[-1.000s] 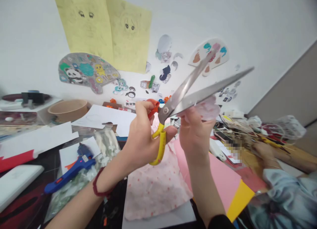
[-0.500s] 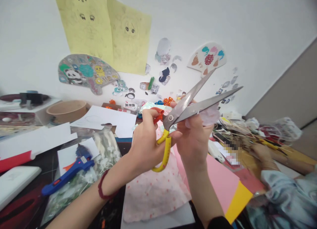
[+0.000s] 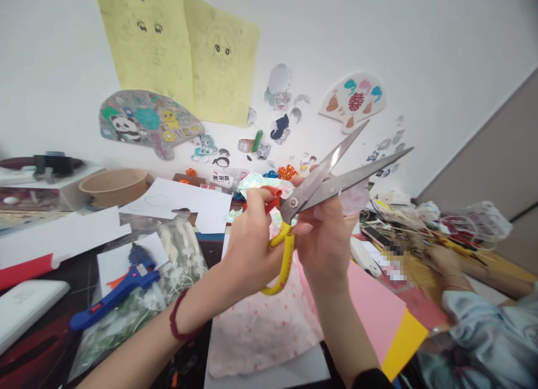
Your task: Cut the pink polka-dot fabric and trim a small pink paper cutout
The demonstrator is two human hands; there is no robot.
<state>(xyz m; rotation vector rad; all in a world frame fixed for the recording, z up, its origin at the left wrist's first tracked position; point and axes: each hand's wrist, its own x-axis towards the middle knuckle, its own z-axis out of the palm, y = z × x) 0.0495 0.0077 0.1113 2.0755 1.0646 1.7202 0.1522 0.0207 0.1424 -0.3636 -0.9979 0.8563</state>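
Observation:
My left hand [image 3: 252, 243] is wrapped round the handles of large scissors [image 3: 317, 190], one handle grip yellow and the other orange-red. The scissors' blades are spread apart and point up to the right. Just behind the blades, my right hand [image 3: 325, 249] is closed on a pale pinkish, crumpled sheet [image 3: 355, 199], part of which sticks out past the fingers. Whether it is cloth or thin paper I cannot tell. Below both hands lies a pink spotted sheet [image 3: 264, 333] on white paper [image 3: 290, 375]. Pale green crumpled material [image 3: 263, 181] shows behind my left hand.
To the left lie a blue glue gun [image 3: 115, 299], a plastic bag of white and green pieces [image 3: 180, 260] and a brown bowl [image 3: 113, 188]. Pink paper [image 3: 374, 305] and yellow paper [image 3: 406, 344] lie right. A co-worker's hand [image 3: 448, 263] rests among clutter at far right.
The scissors and my left hand have shifted slightly right, and the gap between the blades looks a little narrower. My right hand still holds the pale sheet.

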